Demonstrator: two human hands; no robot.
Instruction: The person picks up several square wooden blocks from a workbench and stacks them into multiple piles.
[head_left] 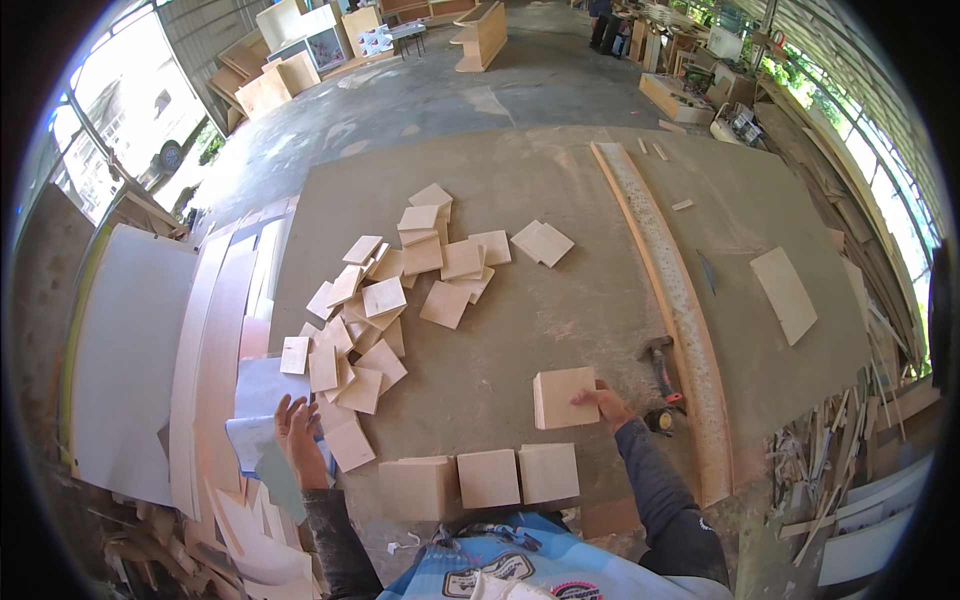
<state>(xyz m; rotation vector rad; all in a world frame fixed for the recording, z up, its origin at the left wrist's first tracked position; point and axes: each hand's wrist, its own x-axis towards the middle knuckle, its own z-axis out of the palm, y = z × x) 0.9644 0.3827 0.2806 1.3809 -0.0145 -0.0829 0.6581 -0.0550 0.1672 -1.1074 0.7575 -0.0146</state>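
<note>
We're over the broad worktable [500, 370], a long wooden strip [690, 310] running down its right side! Loose wooden squares [383, 297] sprawl across the left half, and three stacks [488, 478] line up along our near edge. Our left hand [302, 445], fingers loosely open, holds nothing beside the squares. Our right hand [603, 403] grips a fourth stack [563, 398] by its right side, just beyond that row. Next to it: hammer [663, 372], then tape measure [660, 420]!
</note>
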